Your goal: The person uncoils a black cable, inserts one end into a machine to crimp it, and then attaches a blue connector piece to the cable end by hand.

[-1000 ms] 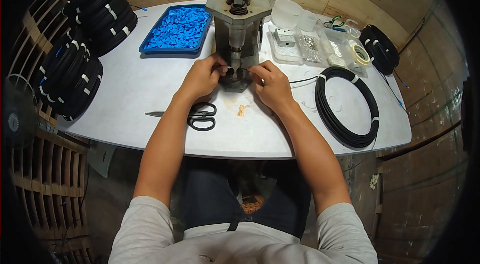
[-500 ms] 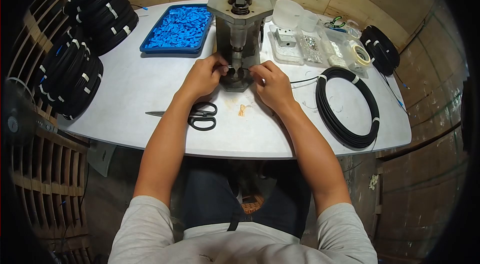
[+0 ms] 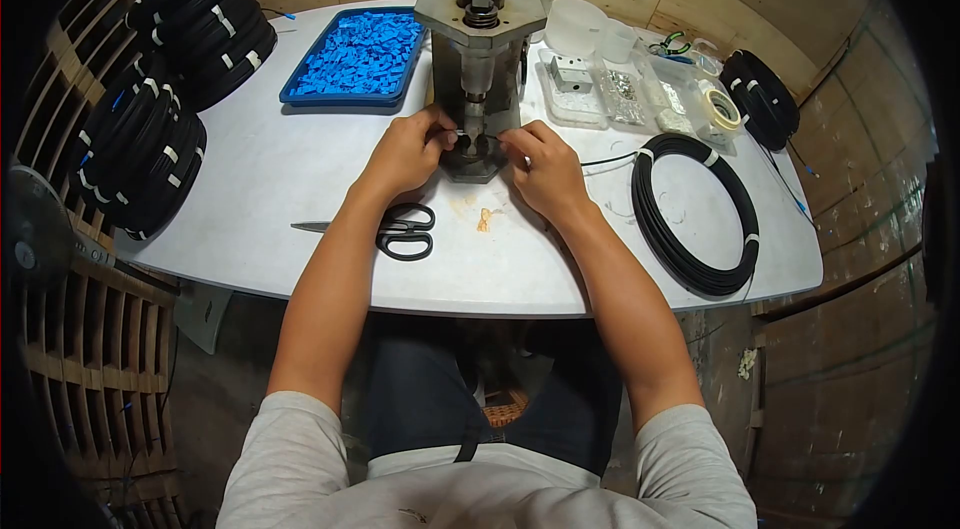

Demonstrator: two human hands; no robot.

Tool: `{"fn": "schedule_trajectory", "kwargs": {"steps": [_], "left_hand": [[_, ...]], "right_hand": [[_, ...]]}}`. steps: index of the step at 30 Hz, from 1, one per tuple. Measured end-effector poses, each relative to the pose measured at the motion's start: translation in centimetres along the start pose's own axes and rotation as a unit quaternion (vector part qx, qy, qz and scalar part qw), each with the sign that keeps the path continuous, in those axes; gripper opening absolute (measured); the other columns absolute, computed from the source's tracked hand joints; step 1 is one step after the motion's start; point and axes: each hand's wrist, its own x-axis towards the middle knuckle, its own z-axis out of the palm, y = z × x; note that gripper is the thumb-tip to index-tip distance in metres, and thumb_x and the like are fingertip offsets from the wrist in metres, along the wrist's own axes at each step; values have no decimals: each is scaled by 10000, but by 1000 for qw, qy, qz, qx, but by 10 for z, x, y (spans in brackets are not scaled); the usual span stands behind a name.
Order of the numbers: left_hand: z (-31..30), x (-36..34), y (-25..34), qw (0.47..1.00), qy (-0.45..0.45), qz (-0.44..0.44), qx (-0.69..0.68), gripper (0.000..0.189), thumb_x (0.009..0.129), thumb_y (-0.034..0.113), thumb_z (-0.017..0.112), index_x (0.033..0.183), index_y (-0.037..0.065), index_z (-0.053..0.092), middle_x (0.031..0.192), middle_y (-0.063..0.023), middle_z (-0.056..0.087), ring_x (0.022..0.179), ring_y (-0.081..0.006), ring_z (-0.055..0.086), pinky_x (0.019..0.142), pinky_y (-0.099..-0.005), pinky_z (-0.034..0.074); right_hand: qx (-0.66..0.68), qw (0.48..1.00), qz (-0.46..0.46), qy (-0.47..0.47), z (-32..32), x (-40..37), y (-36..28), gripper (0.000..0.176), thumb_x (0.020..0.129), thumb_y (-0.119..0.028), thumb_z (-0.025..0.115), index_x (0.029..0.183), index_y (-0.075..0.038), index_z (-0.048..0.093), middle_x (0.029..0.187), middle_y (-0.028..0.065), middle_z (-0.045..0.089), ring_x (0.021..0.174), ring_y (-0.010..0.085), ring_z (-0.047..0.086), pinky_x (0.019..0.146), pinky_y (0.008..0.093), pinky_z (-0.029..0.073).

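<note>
A metal press (image 3: 478, 14) stands at the back middle of the white table. My left hand (image 3: 410, 151) is at the left side of its lower tool, with thumb and finger pinched on something small that I cannot make out. On the other side, my right hand (image 3: 542, 164) pinches the end of a black cable at the same tool. That cable runs right to a black cable coil (image 3: 645, 219) bound with white ties. Black-handled scissors (image 3: 405, 232) lie partly beneath my left forearm.
At the back left sits a blue tray (image 3: 290, 94) of small blue pieces. Stacked black coils (image 3: 205, 29) stand at the left edge. Clear containers (image 3: 575, 24), small parts and a tape roll (image 3: 722, 110) are at the back right, beside another black coil (image 3: 760, 99).
</note>
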Motion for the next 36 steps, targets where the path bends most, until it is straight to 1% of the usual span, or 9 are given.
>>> {"fn": "schedule_trajectory", "kwargs": {"steps": [11, 16, 36], "left_hand": [[0, -1, 2, 1000, -2, -4, -5, 130, 915, 14, 615, 1030, -13, 668, 907, -162, 753, 885, -282, 740, 820, -363, 556], [-2, -1, 6, 1000, -6, -10, 15, 139, 911, 3, 606, 1032, -12, 672, 912, -158, 755, 900, -280, 739, 827, -360, 555], [0, 0, 2, 1000, -4, -4, 11, 130, 914, 27, 623, 1031, -2, 672, 897, -163, 749, 867, -291, 732, 807, -374, 551]], "right_hand": [[2, 1000, 1, 0, -1, 0, -1, 142, 875, -96, 690, 1008, -128, 727, 953, 68, 670, 875, 293, 684, 730, 415, 568], [-1, 1000, 3, -3, -2, 0, -2, 134, 879, -99, 691, 1005, -126, 725, 950, 67, 667, 875, 292, 685, 729, 410, 568], [-1, 1000, -10, 9, 1, 0, 1, 136, 864, -95, 706, 995, -124, 725, 945, 70, 670, 862, 298, 685, 725, 412, 567]]}}
